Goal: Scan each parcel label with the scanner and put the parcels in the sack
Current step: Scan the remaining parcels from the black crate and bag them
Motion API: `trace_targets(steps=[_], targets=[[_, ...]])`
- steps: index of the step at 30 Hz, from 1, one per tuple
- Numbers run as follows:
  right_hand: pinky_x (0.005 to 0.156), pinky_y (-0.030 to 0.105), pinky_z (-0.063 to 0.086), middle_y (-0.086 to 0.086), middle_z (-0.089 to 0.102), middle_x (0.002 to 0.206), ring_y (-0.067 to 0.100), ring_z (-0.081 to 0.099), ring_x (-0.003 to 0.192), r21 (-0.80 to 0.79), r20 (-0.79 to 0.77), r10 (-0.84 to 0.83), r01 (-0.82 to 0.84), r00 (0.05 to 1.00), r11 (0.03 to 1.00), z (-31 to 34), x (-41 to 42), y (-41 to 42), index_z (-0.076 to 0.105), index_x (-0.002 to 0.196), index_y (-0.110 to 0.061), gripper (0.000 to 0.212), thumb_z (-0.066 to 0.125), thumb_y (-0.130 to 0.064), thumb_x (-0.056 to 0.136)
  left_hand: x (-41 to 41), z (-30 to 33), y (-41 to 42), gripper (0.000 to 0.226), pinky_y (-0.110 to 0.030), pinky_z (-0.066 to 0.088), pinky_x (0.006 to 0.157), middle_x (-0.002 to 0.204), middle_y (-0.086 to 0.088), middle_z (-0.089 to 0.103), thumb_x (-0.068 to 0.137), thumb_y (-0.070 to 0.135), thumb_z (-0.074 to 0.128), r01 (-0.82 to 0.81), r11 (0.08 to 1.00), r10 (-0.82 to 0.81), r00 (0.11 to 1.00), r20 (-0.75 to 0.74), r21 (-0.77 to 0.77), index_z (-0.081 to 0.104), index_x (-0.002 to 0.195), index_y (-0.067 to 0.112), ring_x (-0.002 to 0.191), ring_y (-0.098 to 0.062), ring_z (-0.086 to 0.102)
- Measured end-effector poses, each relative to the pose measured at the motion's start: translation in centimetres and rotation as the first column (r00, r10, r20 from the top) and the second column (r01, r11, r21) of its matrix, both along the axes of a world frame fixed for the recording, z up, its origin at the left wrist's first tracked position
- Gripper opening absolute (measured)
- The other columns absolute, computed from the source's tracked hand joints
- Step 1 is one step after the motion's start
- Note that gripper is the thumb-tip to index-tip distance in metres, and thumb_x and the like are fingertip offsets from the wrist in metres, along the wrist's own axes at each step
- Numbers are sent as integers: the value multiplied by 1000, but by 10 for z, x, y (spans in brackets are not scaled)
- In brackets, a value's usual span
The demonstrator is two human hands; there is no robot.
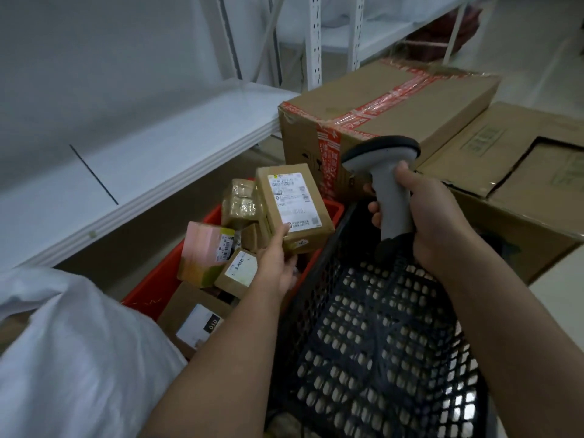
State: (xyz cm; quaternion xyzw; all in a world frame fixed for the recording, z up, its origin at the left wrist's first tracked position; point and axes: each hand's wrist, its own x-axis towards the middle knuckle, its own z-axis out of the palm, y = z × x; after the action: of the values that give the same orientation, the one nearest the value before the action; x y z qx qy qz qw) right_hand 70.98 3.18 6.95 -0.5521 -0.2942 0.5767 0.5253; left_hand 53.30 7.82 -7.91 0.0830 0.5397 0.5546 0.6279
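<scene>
While the right hand (433,222) grips the scanner (387,181), the left hand (275,260) holds a parcel (292,207)

A brown cardboard parcel (294,207) is held tilted, its white label (292,202) facing up. A grey scanner (390,184) with a black-rimmed head stands upright just right of it. More parcels (221,248) lie in a red bin. The white sack (72,352) sits lower left.

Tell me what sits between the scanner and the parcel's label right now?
Nothing blocks it in the head view: the scanner in the right hand sits right of the parcel held by the left hand, with only the taped carton behind.
</scene>
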Motion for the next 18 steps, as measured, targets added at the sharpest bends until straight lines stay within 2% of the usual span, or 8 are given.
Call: trace_targets(steps=[2, 4, 5, 7, 9, 11, 14, 18], targets=[[61, 29, 48, 8, 61, 84, 16, 57, 62, 10, 71, 14, -15, 997, 1000, 13, 1, -14, 61, 98, -6, 38, 48, -42, 101, -3, 12, -18, 45, -30, 45, 74, 95, -7, 70, 83, 26, 73, 30, 1000, -30, 999, 12, -9, 54, 123, 14, 87, -17, 61], [64, 32, 48, 8, 61, 78, 18, 58, 63, 21, 153, 40, -43, 987, 999, 26, 0, -28, 61, 95, -5, 41, 48, -43, 101, -7, 26, -36, 26, -30, 43, 70, 71, -5, 73, 86, 23, 70, 71, 997, -71, 997, 13, -9, 59, 106, 12, 78, -19, 60], [67, 34, 47, 8, 61, 76, 19, 58, 64, 31, 186, 53, -59, 981, 998, 33, -2, -34, 61, 93, -5, 41, 47, -43, 101, -10, 32, -44, 18, -31, 44, 70, 67, -5, 73, 87, 20, 69, 75, 997, -75, 997, 20, 2, 59, 99, 11, 77, -21, 60], [69, 36, 45, 10, 58, 74, 21, 55, 64, 51, 241, 71, -86, 968, 995, 46, -6, -45, 60, 93, -2, 44, 46, -42, 102, -17, 43, -58, 12, -36, 52, 83, 82, -9, 74, 88, 14, 68, 52, 998, -54, 998, 46, 30, 60, 96, 10, 87, -24, 64], [64, 35, 44, 11, 57, 72, 22, 54, 61, 90, 283, 85, -115, 955, 989, 59, -11, -54, 61, 96, 0, 44, 44, -40, 103, -24, 50, -64, 14, -40, 50, 99, 101, -11, 70, 86, 11, 70, 28, 998, -32, 997, 68, 47, 61, 96, 11, 102, -26, 64], [59, 32, 45, 10, 59, 72, 20, 54, 58, 138, 282, 92, -135, 955, 981, 70, -16, -60, 62, 103, 0, 42, 45, -38, 103, -26, 54, -64, 22, -43, 48, 103, 110, -13, 69, 83, 10, 73, 11, 999, -15, 997, 81, 47, 61, 102, 11, 109, -27, 62], [52, 24, 41, 7, 55, 75, 15, 50, 56, 138, 203, 97, -126, 974, 982, 82, -21, -66, 57, 114, 1, 40, 46, -35, 103, -24, 57, -61, 20, -42, 46, 105, 112, -12, 69, 84, 10, 72, 12, 998, -18, 996, 90, 64, 61, 101, 12, 113, -26, 62], [53, 25, 43, 9, 59, 81, 16, 52, 57, 143, 214, 106, -138, 971, 980, 89, -23, -69, 59, 108, 0, 38, 49, -36, 102, -24, 57, -62, 14, -41, 45, 106, 105, -10, 69, 86, 11, 70, 0, 997, -8, 995, 104, 76, 60, 95, 14, 112, -25, 62]])
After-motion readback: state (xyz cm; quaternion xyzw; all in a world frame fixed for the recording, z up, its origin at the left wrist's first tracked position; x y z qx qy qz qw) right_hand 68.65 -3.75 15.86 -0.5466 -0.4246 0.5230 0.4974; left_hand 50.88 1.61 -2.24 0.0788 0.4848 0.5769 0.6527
